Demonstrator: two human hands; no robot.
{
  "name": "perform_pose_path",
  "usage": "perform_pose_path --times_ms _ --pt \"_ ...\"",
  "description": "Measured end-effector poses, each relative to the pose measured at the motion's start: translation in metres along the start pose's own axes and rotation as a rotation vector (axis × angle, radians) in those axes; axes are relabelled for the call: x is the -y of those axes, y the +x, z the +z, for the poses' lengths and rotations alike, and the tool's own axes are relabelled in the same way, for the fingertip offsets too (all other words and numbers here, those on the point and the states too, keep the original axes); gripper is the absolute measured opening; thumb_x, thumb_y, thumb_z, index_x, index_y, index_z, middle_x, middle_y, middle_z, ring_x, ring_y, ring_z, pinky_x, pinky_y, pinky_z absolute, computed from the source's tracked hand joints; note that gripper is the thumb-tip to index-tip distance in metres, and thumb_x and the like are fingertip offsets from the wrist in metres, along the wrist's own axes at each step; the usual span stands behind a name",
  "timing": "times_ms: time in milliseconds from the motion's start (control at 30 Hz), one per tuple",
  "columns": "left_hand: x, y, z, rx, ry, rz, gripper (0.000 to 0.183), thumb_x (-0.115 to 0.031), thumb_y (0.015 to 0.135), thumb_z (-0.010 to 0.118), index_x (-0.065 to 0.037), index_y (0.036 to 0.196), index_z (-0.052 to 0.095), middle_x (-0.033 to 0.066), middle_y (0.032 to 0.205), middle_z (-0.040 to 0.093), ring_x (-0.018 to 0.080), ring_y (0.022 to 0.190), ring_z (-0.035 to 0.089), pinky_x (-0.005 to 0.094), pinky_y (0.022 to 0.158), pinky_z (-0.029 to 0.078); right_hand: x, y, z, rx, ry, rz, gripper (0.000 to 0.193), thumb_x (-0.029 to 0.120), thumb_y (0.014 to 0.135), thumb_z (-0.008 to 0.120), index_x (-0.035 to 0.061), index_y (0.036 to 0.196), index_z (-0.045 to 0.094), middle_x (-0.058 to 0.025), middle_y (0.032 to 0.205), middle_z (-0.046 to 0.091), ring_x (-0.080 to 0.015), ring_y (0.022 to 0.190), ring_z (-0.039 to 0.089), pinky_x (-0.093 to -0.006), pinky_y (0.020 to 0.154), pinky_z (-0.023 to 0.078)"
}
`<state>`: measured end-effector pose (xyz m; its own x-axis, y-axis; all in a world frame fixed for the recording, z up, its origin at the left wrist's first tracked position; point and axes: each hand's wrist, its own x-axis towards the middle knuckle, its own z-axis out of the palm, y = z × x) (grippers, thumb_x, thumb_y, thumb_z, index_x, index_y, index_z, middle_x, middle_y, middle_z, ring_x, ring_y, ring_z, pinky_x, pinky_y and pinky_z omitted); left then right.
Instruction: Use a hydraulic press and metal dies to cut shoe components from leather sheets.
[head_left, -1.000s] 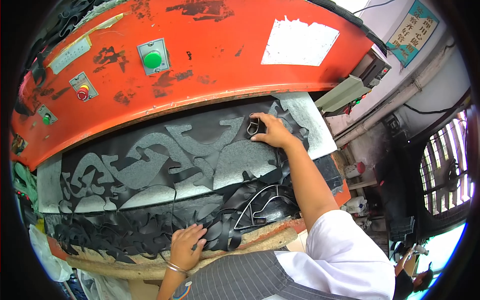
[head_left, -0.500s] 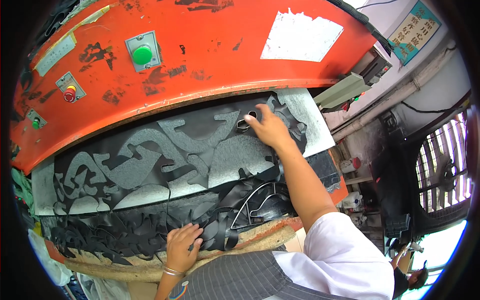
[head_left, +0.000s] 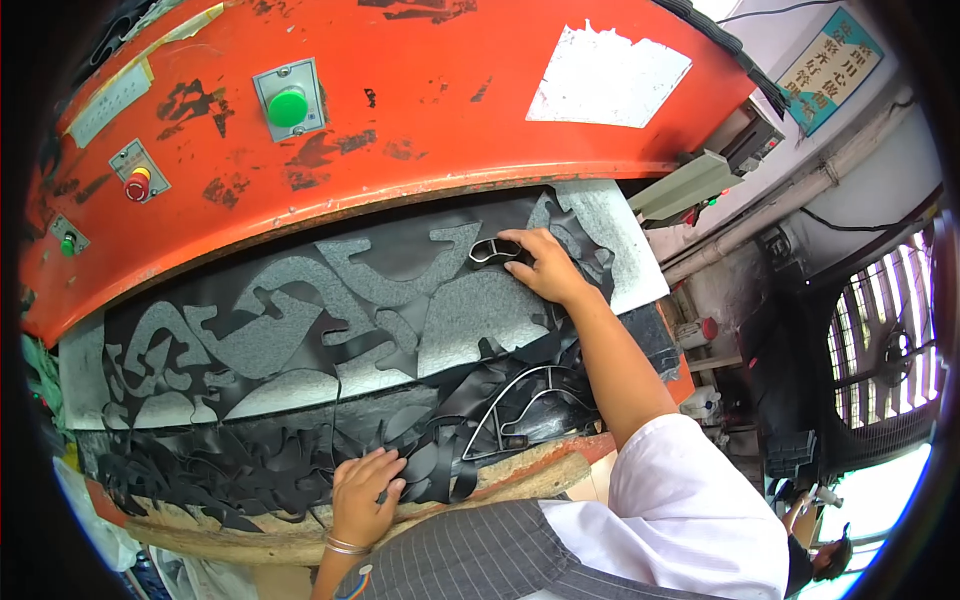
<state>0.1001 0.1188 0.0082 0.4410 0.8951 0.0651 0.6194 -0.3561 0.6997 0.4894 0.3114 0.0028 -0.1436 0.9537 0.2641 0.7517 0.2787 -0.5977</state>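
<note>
My right hand [head_left: 550,265] grips a small metal cutting die [head_left: 490,254], a thin-walled loop, between thumb and fingers. The die sits over dark sheet material [head_left: 405,250], close to a cut-out opening; whether it touches the sheet I cannot tell. Through several curved openings in the sheet, the pale grey cutting board [head_left: 480,308] shows. My left hand [head_left: 365,492] rests at the near edge with fingers stretched out, beside a heap of black offcuts [head_left: 250,465]. A larger curved metal die [head_left: 500,412] lies among the scraps, between my two arms.
An orange press beam [head_left: 420,110] spans the far side, carrying a green push button [head_left: 287,107] and a red knob [head_left: 137,184]. A padded roll [head_left: 480,495] borders the near edge. At the right stands a black fan [head_left: 890,350]; another person [head_left: 825,555] is at the lower right.
My right hand has come slightly nearer, and its thumb and fingers have closed on the small die, which now lies turned differently. My left hand has stayed in place.
</note>
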Motion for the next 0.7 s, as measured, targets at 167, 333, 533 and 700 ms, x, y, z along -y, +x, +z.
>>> perform_pose_path --times_ms 167,333,533,700 --pt "0.003 0.005 0.003 -0.002 -0.006 0.008 0.024 -0.021 0.086 0.063 -0.009 0.106 0.07 0.0091 0.114 0.067 0.0264 0.113 0.06 0.0406 0.095 0.038 -0.011 -0.001 0.002 -0.126 -0.017 0.001 0.046 0.017 0.073 0.077 0.0133 0.117 0.064 -0.0132 0.103 0.063 -0.0303 0.099 0.06 -0.0375 0.087 0.049" --pt "0.005 0.009 0.003 -0.003 -0.019 0.001 0.024 -0.021 0.086 0.063 -0.009 0.106 0.07 0.009 0.114 0.067 0.026 0.113 0.059 0.0402 0.095 0.038 -0.017 -0.002 0.004 -0.132 0.003 -0.065 0.047 0.019 0.071 0.078 0.0099 0.115 0.065 -0.0141 0.103 0.063 -0.0306 0.094 0.061 -0.0371 0.084 0.05" --pt "0.007 0.005 -0.012 0.022 -0.155 0.006 0.024 -0.02 0.089 0.062 -0.007 0.107 0.069 0.0111 0.112 0.068 0.0279 0.11 0.061 0.0402 0.096 0.04 -0.001 -0.008 0.001 -0.143 -0.078 -0.082 0.046 0.019 0.072 0.078 0.007 0.114 0.064 -0.0147 0.103 0.063 -0.0308 0.093 0.061 -0.0369 0.083 0.05" --pt "0.051 0.013 -0.092 -0.468 -0.341 -0.231 0.03 -0.022 0.095 0.056 0.001 0.112 0.065 0.0139 0.109 0.067 0.0216 0.102 0.062 0.0338 0.089 0.047 0.039 -0.018 -0.016 -0.259 -0.428 -0.182 0.065 0.03 0.07 0.08 0.0108 0.127 0.056 -0.0135 0.117 0.059 -0.0314 0.11 0.053 -0.0424 0.094 0.041"
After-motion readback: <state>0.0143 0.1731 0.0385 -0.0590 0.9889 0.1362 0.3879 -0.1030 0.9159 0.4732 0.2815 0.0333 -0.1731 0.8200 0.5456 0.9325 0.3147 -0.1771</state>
